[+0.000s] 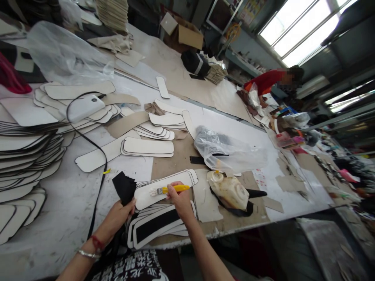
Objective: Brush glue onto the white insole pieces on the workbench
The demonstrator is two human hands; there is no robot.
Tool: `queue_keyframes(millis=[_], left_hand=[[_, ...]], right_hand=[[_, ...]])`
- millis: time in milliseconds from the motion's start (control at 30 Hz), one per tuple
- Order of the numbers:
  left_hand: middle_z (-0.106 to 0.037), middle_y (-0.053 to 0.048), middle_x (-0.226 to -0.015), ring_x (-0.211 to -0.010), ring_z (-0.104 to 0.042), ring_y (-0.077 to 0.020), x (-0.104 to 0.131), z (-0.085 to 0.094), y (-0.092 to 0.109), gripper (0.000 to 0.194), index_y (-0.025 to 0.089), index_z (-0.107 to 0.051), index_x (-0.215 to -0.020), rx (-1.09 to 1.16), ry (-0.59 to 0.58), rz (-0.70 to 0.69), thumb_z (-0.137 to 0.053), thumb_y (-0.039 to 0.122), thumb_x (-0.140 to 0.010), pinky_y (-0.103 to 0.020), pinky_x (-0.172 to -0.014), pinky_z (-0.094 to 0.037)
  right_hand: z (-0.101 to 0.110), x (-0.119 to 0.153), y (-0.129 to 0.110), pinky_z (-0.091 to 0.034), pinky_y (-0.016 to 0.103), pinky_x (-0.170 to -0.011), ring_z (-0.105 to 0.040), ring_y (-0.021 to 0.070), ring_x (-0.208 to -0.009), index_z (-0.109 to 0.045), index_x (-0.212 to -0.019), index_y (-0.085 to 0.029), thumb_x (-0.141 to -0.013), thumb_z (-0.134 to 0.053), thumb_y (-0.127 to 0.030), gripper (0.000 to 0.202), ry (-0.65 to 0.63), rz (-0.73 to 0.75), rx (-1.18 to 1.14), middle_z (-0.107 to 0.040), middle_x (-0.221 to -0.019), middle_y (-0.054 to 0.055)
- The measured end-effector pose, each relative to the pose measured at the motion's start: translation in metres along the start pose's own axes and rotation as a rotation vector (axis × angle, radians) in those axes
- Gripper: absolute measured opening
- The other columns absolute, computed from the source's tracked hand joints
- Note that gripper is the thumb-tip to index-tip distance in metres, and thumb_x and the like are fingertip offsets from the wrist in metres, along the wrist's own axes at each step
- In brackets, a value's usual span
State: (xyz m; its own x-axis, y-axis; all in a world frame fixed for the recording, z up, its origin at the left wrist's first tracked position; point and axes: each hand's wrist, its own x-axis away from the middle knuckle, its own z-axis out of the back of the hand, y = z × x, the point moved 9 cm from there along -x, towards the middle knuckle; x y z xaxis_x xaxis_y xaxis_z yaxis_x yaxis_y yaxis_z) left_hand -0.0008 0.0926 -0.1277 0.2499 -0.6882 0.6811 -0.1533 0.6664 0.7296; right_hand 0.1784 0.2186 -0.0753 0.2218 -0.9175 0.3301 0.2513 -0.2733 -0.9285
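On the messy worktable [73, 203], right hand [180, 199] grips a yellow brush [171, 190] over the white piece [164, 187] beside the glue jug [230, 190], left hand [118, 216] pinches black cloth [124, 187]; spread thin, even strokes.

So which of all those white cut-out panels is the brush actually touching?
The long white rounded panel under the yellow-handled brush, held in the right hand; the others lie stacked, untouched by it.
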Motion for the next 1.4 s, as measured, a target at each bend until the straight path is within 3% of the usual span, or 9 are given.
queue_keyframes(millis=[133,233,367,833,1000,1067,1133,1267,1400], left_hand=[[-0.040,0.002,-0.044,-0.044,-0.034,-0.0116,-0.002,0.001,-0.006,0.048,0.019,-0.044,-0.048,-0.018,0.013,0.012,-0.052,0.064,-0.065,-0.025,-0.045,-0.028],[-0.039,0.003,-0.043,-0.044,-0.033,-0.0113,-0.005,0.002,-0.015,0.050,0.019,-0.044,-0.049,-0.045,0.028,0.042,-0.051,0.066,-0.066,-0.025,-0.046,-0.027],[-0.038,0.002,-0.043,-0.047,-0.035,-0.0124,-0.009,0.003,-0.020,0.053,0.019,-0.045,-0.049,-0.097,0.043,0.037,-0.048,0.069,-0.066,-0.026,-0.049,-0.029],[-0.038,0.002,-0.042,-0.046,-0.035,-0.0133,-0.019,0.005,-0.029,0.052,0.021,-0.042,-0.048,-0.119,0.071,0.007,-0.048,0.068,-0.067,-0.027,-0.049,-0.029],[-0.059,-0.004,-0.062,-0.065,-0.052,-0.0209,-0.010,0.025,-0.012,0.041,0.017,-0.059,-0.071,-0.044,0.221,-0.017,-0.067,0.054,-0.056,-0.030,-0.060,-0.040],[-0.055,-0.001,-0.059,-0.059,-0.049,-0.0175,0.006,0.027,0.000,0.041,0.016,-0.059,-0.078,0.085,0.201,-0.012,-0.070,0.049,-0.056,-0.027,-0.054,-0.038],[-0.041,0.005,-0.050,-0.047,-0.035,-0.0115,0.023,0.019,0.014,0.036,0.017,-0.057,-0.080,0.240,0.064,-0.011,-0.065,0.048,-0.064,-0.025,-0.045,-0.029],[-0.036,0.006,-0.051,-0.045,-0.027,-0.0078,0.053,0.003,0.038,0.028,0.016,-0.056,-0.080,0.487,-0.182,-0.012,-0.053,0.043,-0.074,-0.023,-0.043,-0.023],[-0.039,0.005,-0.053,-0.044,-0.026,-0.0058,0.065,-0.004,0.044,0.024,0.015,-0.057,-0.081,0.696,-0.348,0.022,-0.054,0.039,-0.077,-0.022,-0.044,-0.021]], right_hand=[[0.033,-0.006,-0.012,-0.047,0.027,-0.053,-0.056,0.0158,-0.059,-0.055,-0.077,-0.020,-0.079,-0.056,-0.044,0.024,0.126,0.135,0.205,-0.057,-0.070,0.002],[0.056,-0.005,-0.026,-0.048,0.029,-0.064,-0.057,0.0171,-0.070,-0.056,-0.075,-0.020,-0.082,-0.053,-0.039,0.020,0.236,0.270,0.381,-0.056,-0.078,0.003],[0.075,-0.002,-0.046,-0.046,0.031,-0.073,-0.055,0.0170,-0.074,-0.056,-0.077,-0.019,-0.085,-0.051,-0.031,0.015,0.312,0.420,0.550,-0.054,-0.078,0.003],[0.082,0.023,-0.080,-0.047,0.033,-0.075,-0.053,0.0183,-0.082,-0.055,-0.087,-0.020,-0.090,-0.044,-0.016,0.012,0.293,0.691,0.761,-0.053,-0.084,0.006],[0.081,0.053,-0.111,-0.046,0.035,-0.079,-0.052,0.0185,-0.085,-0.054,-0.089,-0.020,-0.090,-0.046,-0.017,0.009,0.324,0.786,0.728,-0.053,-0.087,0.007],[0.074,0.061,-0.121,-0.044,0.036,-0.080,-0.051,0.0185,-0.084,-0.053,-0.087,-0.020,-0.090,-0.045,-0.018,0.009,0.310,0.798,0.700,-0.053,-0.085,0.006],[0.057,0.063,-0.125,-0.042,0.036,-0.080,-0.050,0.0187,-0.086,-0.052,-0.084,-0.019,-0.091,-0.042,-0.020,0.012,0.233,0.764,0.660,-0.053,-0.086,0.006],[-0.001,0.061,-0.115,-0.041,0.029,-0.072,-0.050,0.0158,-0.079,-0.049,-0.084,-0.019,-0.094,-0.035,-0.026,0.019,-0.064,0.602,0.536,-0.052,-0.082,0.004],[-0.058,0.069,-0.109,-0.036,0.024,-0.062,-0.047,0.0127,-0.065,-0.049,-0.083,-0.019,-0.094,-0.035,-0.029,0.021,-0.286,0.513,0.528,-0.050,-0.072,0.000]])
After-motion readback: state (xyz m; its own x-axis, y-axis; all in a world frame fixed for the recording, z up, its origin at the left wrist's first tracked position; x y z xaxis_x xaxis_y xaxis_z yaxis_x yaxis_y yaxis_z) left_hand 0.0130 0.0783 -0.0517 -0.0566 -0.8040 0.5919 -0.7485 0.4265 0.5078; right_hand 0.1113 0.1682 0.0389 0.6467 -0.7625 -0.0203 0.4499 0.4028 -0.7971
